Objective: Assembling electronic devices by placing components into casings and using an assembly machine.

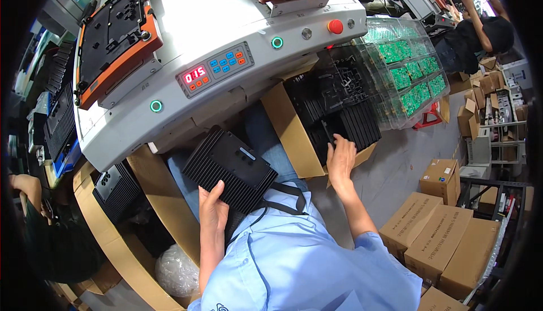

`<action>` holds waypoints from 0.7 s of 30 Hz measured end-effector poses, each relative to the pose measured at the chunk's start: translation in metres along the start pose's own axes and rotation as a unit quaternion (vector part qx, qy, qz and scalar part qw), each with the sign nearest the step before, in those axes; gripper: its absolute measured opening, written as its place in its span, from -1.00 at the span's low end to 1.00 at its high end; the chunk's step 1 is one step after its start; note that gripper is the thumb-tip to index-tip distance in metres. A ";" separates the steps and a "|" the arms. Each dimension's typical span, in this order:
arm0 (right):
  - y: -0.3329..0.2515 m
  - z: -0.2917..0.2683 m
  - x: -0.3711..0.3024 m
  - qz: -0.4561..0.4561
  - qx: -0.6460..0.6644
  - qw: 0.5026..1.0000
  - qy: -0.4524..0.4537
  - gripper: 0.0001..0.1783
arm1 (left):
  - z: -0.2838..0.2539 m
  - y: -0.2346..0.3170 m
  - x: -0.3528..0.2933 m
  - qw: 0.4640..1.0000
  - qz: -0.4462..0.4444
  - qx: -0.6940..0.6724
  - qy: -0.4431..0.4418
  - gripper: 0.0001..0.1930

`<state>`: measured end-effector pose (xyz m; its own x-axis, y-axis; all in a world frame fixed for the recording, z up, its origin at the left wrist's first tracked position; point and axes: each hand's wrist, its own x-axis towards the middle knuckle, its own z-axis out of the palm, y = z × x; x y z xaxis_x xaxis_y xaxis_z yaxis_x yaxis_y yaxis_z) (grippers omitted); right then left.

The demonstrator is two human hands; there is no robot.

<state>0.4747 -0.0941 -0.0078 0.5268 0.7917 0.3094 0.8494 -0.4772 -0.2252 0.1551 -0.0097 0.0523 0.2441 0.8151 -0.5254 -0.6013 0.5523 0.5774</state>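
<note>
My left hand (214, 209) grips the edge of a black finned metal housing (229, 167), tilted over my lap. Its top has a flat raised panel with a pale strip and small holes. At the right, my right hand (341, 158) reaches over the near edge of an open cardboard box (291, 127). Its fingers are a little bent and apart, at the row of black plastic panels (353, 127) standing inside. I see nothing held in them; whether the fingertips touch a panel is hard to tell.
Ahead stands a white machine (192, 34) with a control panel (215, 68), red button (335, 26) and orange-framed fixtures (116, 42). Left is a box (161, 192) with another finned housing (117, 189). Clear trays of green circuit boards (410, 68), stacked cartons (435, 237) and co-workers (481, 34) are nearby.
</note>
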 end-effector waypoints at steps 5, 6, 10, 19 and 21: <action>-0.003 -0.013 0.006 0.062 0.042 0.997 -0.019 -0.75 | 0.003 0.003 -0.006 1.000 0.013 -0.018 0.017 -0.51; -0.005 -0.027 0.011 0.072 0.041 0.996 -0.019 -0.75 | 0.002 0.003 -0.006 1.000 0.011 -0.016 0.019 -0.51; -0.034 -0.103 0.033 0.123 0.208 0.954 -0.175 -0.72 | 0.000 0.003 -0.001 1.000 0.007 -0.014 0.005 -0.50; -0.156 -0.068 0.027 0.079 0.559 0.756 -0.331 -0.56 | 0.021 0.005 -0.006 0.999 -0.017 -0.017 -0.029 -0.50; -0.172 -0.063 0.023 -0.007 0.464 0.839 -0.285 -0.51 | 0.022 0.007 -0.007 0.999 -0.014 -0.037 -0.024 -0.51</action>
<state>0.3429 -0.0180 0.0958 0.1926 0.9745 -0.1152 0.3265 -0.1744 -0.9290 0.1664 -0.0076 0.0738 0.2968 0.8073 -0.5100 -0.6478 0.5626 0.5136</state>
